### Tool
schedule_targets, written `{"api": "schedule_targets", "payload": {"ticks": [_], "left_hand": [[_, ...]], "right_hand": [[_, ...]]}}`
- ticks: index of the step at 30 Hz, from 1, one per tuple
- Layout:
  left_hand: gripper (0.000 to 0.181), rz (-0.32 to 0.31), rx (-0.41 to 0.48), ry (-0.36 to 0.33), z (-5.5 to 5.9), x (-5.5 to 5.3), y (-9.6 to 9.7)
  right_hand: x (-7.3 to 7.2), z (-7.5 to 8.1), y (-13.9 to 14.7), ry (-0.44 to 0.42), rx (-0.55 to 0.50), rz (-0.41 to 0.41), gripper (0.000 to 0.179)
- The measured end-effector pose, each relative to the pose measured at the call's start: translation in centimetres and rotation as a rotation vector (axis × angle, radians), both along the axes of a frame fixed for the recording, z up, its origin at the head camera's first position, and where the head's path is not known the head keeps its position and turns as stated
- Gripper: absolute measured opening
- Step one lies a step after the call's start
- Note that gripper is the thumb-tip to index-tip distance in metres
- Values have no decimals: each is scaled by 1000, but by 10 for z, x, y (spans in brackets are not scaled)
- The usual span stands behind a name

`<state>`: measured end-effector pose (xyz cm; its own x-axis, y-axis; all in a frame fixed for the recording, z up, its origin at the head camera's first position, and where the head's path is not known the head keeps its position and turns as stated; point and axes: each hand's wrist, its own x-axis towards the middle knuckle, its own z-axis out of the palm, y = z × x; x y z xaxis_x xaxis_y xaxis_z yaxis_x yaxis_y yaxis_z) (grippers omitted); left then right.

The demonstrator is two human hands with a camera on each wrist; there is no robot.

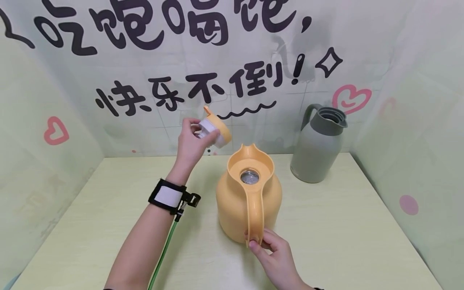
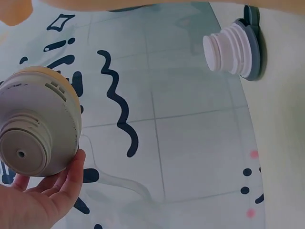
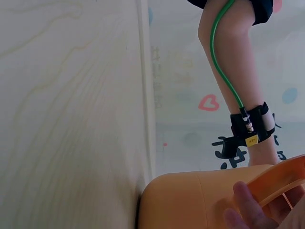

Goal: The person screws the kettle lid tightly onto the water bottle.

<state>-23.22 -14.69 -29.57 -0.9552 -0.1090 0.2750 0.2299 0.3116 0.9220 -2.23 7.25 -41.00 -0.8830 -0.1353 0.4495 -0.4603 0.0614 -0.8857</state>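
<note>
An orange vacuum jug (image 1: 232,205) stands upright on the table, its top uncovered and a round silvery opening (image 1: 250,176) showing inside the rim. My right hand (image 1: 277,257) grips the lower end of its handle (image 1: 255,209), thumb on the near side. Up to the left of the jug, above the tabletop, my left hand (image 1: 191,143) holds the jug's stopper (image 1: 224,131), tilted. In the left wrist view the stopper (image 2: 40,119) shows its pale threaded underside and orange edge, with fingers (image 2: 69,183) around its lower side.
At the back right a grey-green vacuum jug (image 1: 317,149) stands with its top uncovered. Its grey and white stopper (image 2: 233,50) sits on the table in the left wrist view. Printed sheets (image 1: 166,137) wall the table (image 1: 326,241) at the back and sides. A green cable (image 1: 163,253) runs along my left forearm.
</note>
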Motion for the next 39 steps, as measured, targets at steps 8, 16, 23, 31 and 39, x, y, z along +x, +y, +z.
{"api": "schedule_targets", "payload": {"ticks": [8,16,23,31,39], "left_hand": [[69,-63,115,4,14,13,11],[83,-177,235,49,32,26,22],[78,-262,296,94,42,36,28],[69,-338,361,156,50,48,36],[75,-419,452,202,53,61,47]], "right_hand": [[0,-2,0,25,12,0,14],[0,-1,0,41,23,-18,17],[-1,-1,-1,55,38,-37,19],[-1,-1,-1,45,41,-53,17],[-1,-1,-2,36,44,-51,18]]}}
